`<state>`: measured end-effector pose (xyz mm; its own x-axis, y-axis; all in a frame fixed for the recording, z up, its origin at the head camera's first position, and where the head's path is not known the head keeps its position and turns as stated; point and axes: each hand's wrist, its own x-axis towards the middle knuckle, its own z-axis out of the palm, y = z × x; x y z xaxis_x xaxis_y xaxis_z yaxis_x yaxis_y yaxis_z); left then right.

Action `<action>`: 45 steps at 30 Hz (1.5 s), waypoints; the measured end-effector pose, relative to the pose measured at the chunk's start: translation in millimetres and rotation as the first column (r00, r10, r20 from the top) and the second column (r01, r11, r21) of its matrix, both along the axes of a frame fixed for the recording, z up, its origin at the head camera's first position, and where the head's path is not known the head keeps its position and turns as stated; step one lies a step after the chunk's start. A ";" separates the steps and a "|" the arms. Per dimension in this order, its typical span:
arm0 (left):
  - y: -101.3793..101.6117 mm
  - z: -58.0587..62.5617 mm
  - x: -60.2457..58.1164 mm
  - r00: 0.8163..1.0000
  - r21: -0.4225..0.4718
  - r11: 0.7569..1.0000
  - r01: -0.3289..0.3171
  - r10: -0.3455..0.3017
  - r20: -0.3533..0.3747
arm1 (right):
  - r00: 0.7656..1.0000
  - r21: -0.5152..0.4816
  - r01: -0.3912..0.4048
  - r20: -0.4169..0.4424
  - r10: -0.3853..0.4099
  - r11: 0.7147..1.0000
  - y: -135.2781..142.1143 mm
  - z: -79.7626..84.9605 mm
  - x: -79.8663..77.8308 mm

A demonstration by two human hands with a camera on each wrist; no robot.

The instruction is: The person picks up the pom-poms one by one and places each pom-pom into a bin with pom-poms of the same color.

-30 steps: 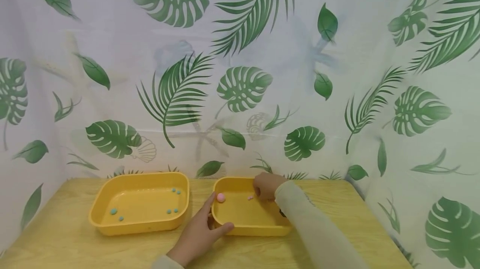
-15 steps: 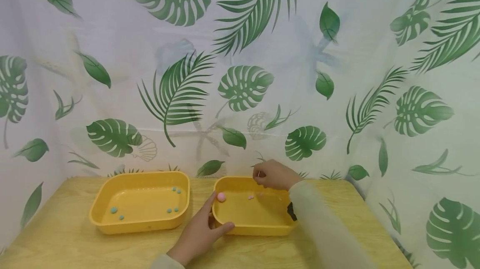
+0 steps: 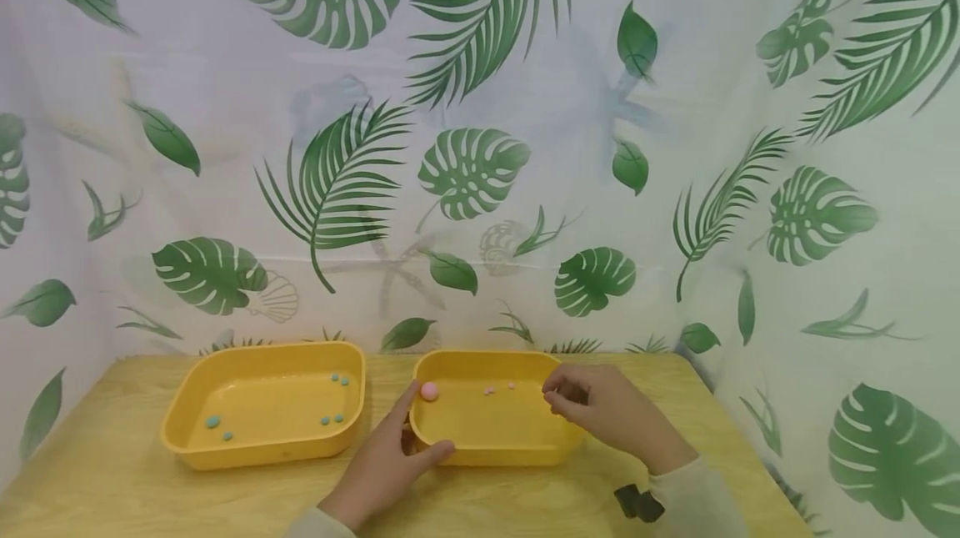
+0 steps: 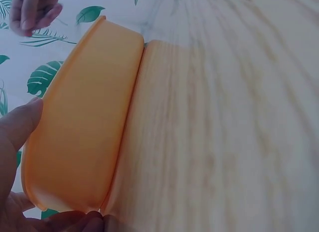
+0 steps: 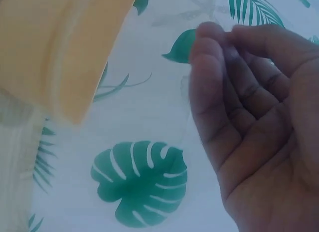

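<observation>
In the head view my left hand [image 3: 386, 450] grips the near-left corner of the right-hand yellow tray [image 3: 510, 456]. Its thumb lies over the front rim, and its fingers reach round the left wall; the left wrist view shows this hold on the tray wall [image 4: 87, 107]. Inside the tray, a larger pink ball [image 3: 429, 391] sits at the left, with several tiny pink balls [image 3: 512, 385] towards the middle. My right hand [image 3: 607, 404] hovers by the tray's right end. The right wrist view shows my right hand [image 5: 259, 97] with thumb and forefinger tips together; nothing visible is between them.
Left of it, a second yellow tray [image 3: 262, 455] holds several small teal balls [image 3: 213, 421]. Both trays stand on a wood-grain table [image 3: 480, 505]. A leaf-print cloth [image 3: 480, 288] hangs close behind and along the sides. A dark device [image 3: 637, 503] is at my right wrist.
My right hand has lifted from inside the tray and moved right and lower, past its right end. Another tiny pink ball has come into view. My left hand keeps its hold.
</observation>
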<state>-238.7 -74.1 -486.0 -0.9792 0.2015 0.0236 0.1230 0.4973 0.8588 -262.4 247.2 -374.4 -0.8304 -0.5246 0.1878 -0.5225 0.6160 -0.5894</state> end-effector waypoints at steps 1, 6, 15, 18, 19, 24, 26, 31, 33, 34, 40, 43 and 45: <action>-0.9 0.3 0.0 1.000 -0.001 1.000 -0.002 0.002 0.001 | 1.000 0.002 0.001 -0.013 -0.001 1.000 2.1 -3.0 4.2; -3.2 0.5 -1.5 1.000 -0.009 1.000 -0.003 0.003 -0.005 | 0.999 0.005 0.029 -0.030 -0.029 1.000 9.5 -14.7 17.4; -3.8 -0.3 -2.0 1.000 0.012 1.000 0.008 -0.008 -0.017 | 0.999 0.130 0.034 0.019 -0.037 0.991 17.1 -23.2 20.0; -3.9 0.7 -1.5 1.000 0.012 1.000 0.002 -0.002 -0.014 | 0.999 0.159 0.021 0.039 -0.028 0.987 17.3 -24.1 20.0; -3.9 0.7 -1.5 1.000 0.011 1.000 0.002 -0.001 -0.013 | 0.999 0.165 0.015 0.049 -0.023 0.986 17.1 -24.7 20.2; -3.5 -0.8 -1.1 1.000 0.008 1.000 -0.007 0.007 -0.008 | 0.997 0.181 -0.012 0.074 -0.001 0.983 17.1 -28.9 20.7; -3.2 -1.3 -0.4 1.000 0.010 1.000 -0.011 0.011 -0.006 | 0.997 0.183 -0.023 0.083 0.008 0.983 17.6 -30.5 20.8; -2.7 -0.6 1.4 1.000 0.012 1.000 -0.016 0.016 -0.002 | 0.989 0.200 -0.038 0.147 0.008 0.979 16.8 -32.1 23.0; -2.7 0.3 1.9 1.000 0.006 1.000 -0.019 0.019 -0.003 | 0.981 0.206 -0.045 0.195 0.004 0.978 15.1 -32.2 24.3; -2.7 0.8 2.1 1.000 0.004 1.000 -0.024 0.024 -0.003 | 0.976 0.206 -0.052 0.217 0.007 0.977 14.2 -32.3 25.1; -1.1 2.5 1.9 0.999 0.013 0.999 -0.030 0.030 -0.014 | 0.945 0.265 -0.081 0.326 -0.011 0.961 5.8 -35.4 31.1; 0.2 2.3 1.4 0.999 0.016 0.999 -0.029 0.029 -0.014 | 0.927 0.314 -0.091 0.374 -0.035 0.945 0.6 -40.7 34.8; 1.0 2.2 1.4 0.999 0.016 0.999 -0.034 0.034 -0.007 | 0.918 0.337 -0.098 0.394 -0.045 0.936 -3.2 -45.1 37.2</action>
